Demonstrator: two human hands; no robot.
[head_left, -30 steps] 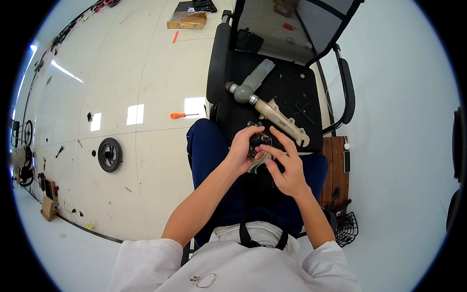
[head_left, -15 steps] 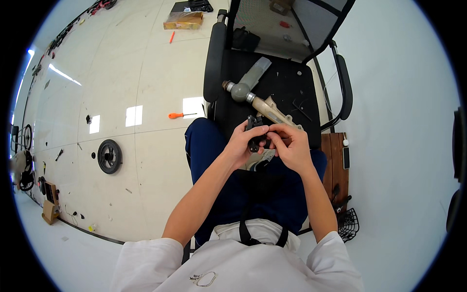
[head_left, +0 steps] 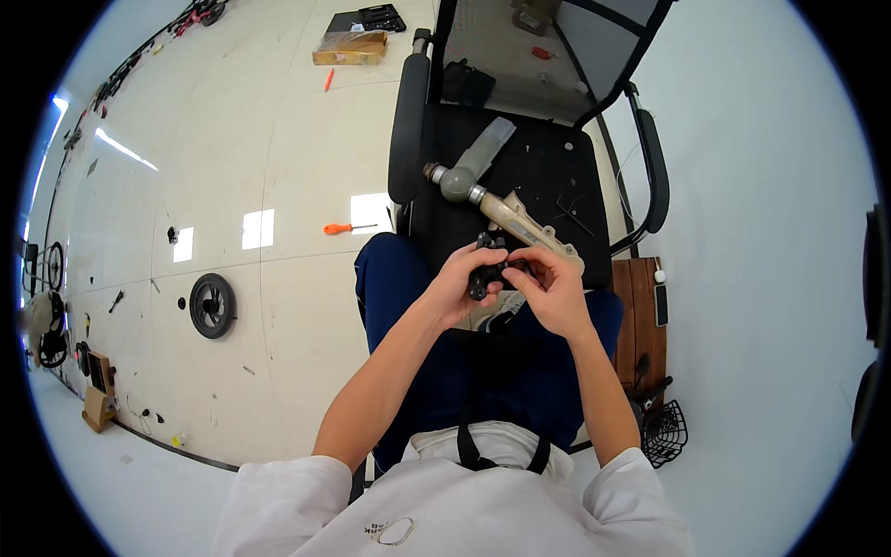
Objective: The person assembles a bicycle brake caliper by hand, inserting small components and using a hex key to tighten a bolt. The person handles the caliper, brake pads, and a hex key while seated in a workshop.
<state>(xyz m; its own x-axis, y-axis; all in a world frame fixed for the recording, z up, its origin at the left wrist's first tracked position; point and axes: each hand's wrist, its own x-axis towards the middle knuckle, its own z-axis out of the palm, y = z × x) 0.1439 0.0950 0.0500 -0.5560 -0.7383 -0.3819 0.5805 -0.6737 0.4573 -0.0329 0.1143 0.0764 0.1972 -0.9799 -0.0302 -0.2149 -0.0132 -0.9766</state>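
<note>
Above my lap, my left hand (head_left: 455, 288) is closed around a small black mechanical part (head_left: 480, 278) with a rounded lower end. My right hand (head_left: 554, 292) meets it from the right, thumb and fingertips pinched together against the part's side. Whether those fingertips hold a separate small piece is hidden. Just beyond both hands, a long grey and beige piece (head_left: 520, 223) with a ball-shaped middle and a clear flat end lies slantwise on the black chair seat (head_left: 548, 167). Thin black L-shaped keys (head_left: 575, 215) rest to its right.
Chair armrests (head_left: 409, 130) rise on both sides of the seat. On the tiled floor to the left lie an orange screwdriver (head_left: 339, 228), a small black wheel (head_left: 213, 305) and scattered small parts. A wooden board (head_left: 640, 320) and black wire basket (head_left: 665, 434) stand at right.
Both hands keep hold at nearly the same place. The black part has turned slightly in my left hand, and my right fingers have shifted a little down against it.
</note>
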